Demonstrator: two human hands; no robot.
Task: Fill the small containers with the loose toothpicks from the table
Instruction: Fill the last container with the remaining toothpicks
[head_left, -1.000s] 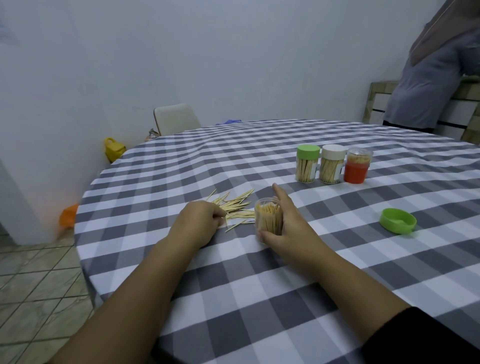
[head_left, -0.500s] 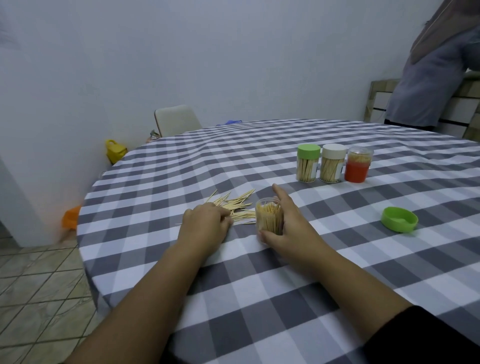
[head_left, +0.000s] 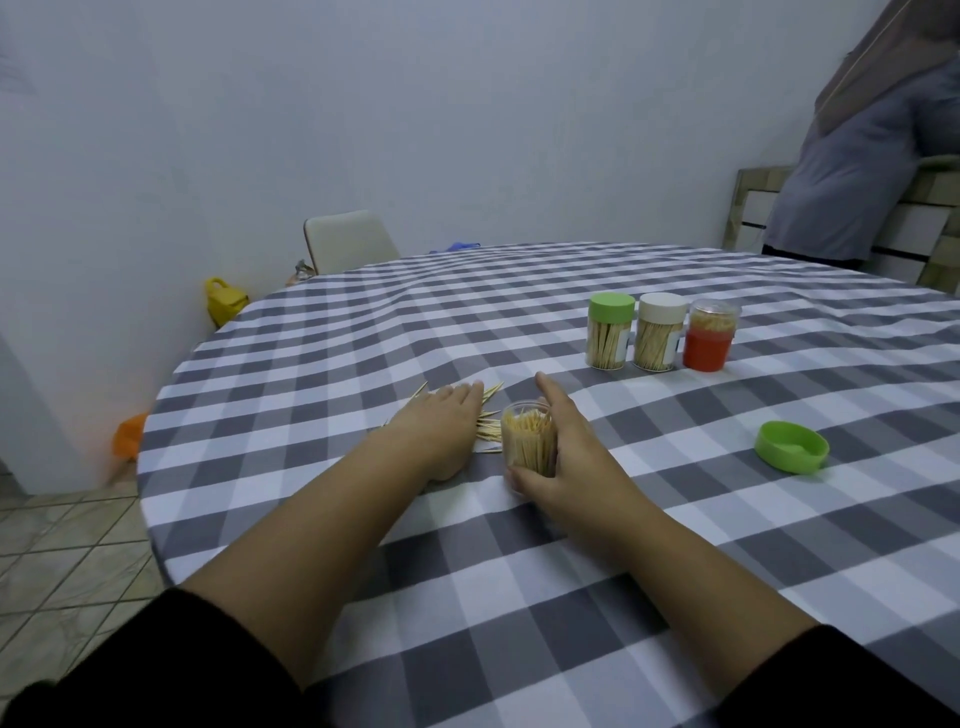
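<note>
Wooden toothpicks (head_left: 491, 427) lie in a loose heap near the table's left edge, and the left hand (head_left: 441, 434) now lies flat over them with fingers stretched out, holding nothing. A second ago it was a curled fist at the heap's near side, so it has opened and slid forward across the pile, probably to sweep the sticks together for another pinch. The right hand (head_left: 563, 457) has not moved: thumb and fingers wrap the open jar (head_left: 529, 441), already nearly full, upright just right of the heap. Its green lid (head_left: 791, 447) sits well apart, toward the right edge. Three filled jars (head_left: 662, 332) stand farther back.
</note>
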